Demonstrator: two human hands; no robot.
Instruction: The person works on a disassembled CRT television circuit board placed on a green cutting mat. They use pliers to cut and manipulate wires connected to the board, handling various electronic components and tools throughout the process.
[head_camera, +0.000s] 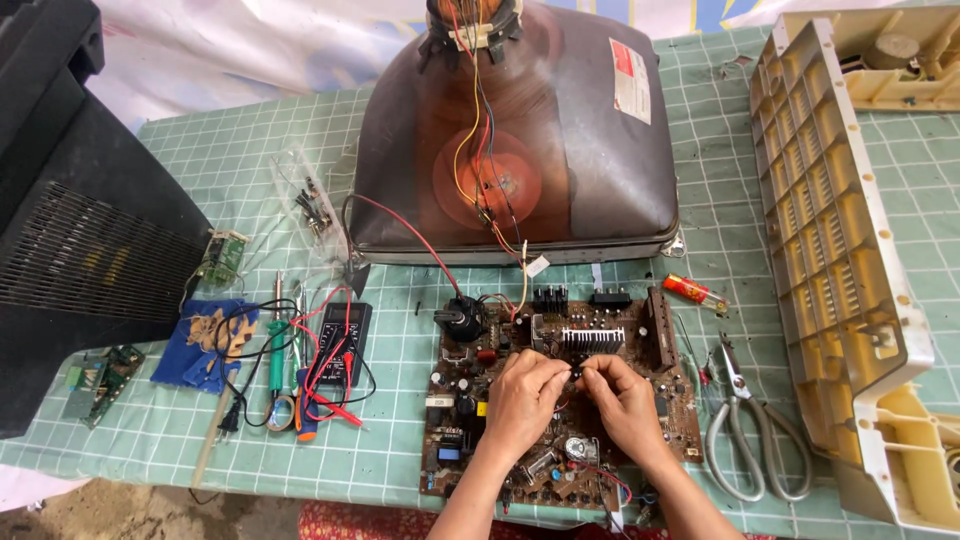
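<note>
A brown circuit board (470, 400) crowded with components lies flat on the green checked tablecloth (400, 455). My left hand (522, 395) and my right hand (622, 398) rest on its middle, fingertips pinched together just below a finned metal heat sink (592, 338). What the fingers pinch is too small to make out. Red, yellow and black wires run from the board up to a picture tube (520, 140) lying face down behind it.
A black multimeter (342, 345) with red and black leads, a green-handled soldering iron (276, 345) and a blue cloth (198, 342) lie to the left. Scissors (752, 425) and a red cylinder (694, 292) lie right. A beige plastic casing (840, 250) fills the right side, a black casing (70, 240) the left.
</note>
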